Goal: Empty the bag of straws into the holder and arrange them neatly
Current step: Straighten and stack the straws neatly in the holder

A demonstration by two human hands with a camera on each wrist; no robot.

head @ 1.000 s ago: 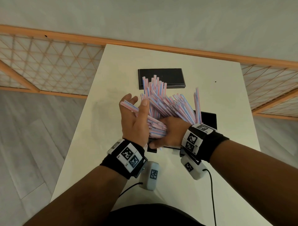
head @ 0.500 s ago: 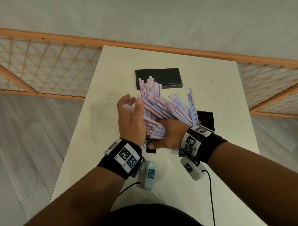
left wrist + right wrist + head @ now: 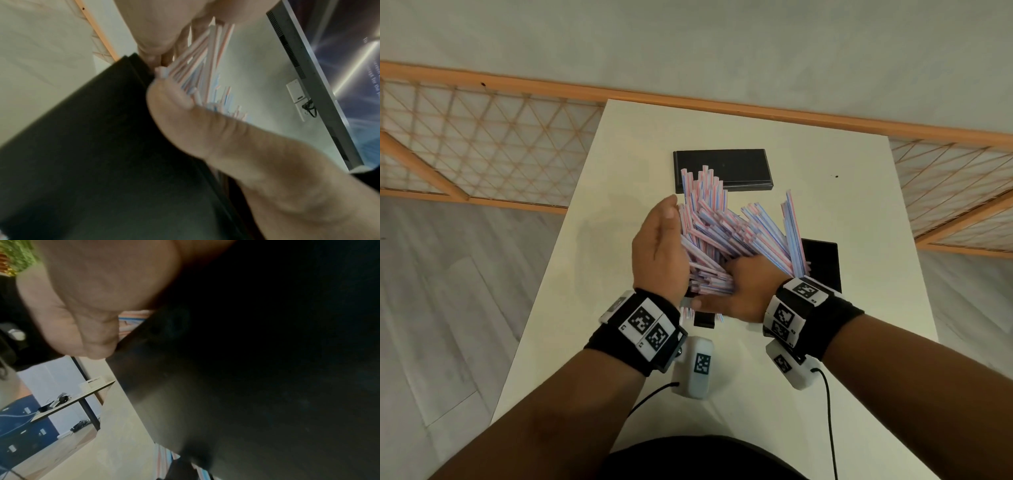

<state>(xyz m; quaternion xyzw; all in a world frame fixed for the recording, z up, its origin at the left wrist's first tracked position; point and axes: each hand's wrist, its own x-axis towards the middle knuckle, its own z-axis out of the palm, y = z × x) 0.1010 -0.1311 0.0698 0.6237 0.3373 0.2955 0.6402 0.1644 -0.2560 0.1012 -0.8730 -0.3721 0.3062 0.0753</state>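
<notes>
A big bundle of pink-and-blue striped straws [image 3: 722,229] stands fanned out in a black holder [image 3: 823,263] on the white table [image 3: 859,192]. My left hand [image 3: 659,246] lies against the bundle's left side, fingers straight and together, pressing the straws inward. My right hand [image 3: 739,291] reaches across the bundle's base from the right; its fingers are buried among the straws and its thumb points left along the holder's front rim. In the left wrist view that thumb [image 3: 174,100] presses on straw ends [image 3: 197,61] at the holder's edge [image 3: 141,65]. The right wrist view is mostly dark holder wall [image 3: 257,369].
A flat black rectangular lid [image 3: 722,169] lies behind the straws near the table's far edge. A wooden lattice rail [image 3: 482,150] runs behind and beside the table. Bare tabletop lies left and right of the holder. A cable [image 3: 828,411] trails from my right wrist.
My left hand has straightened and closed its fingers, pushing the stray left-hand straws in against the bundle. The right hand stays at the base.
</notes>
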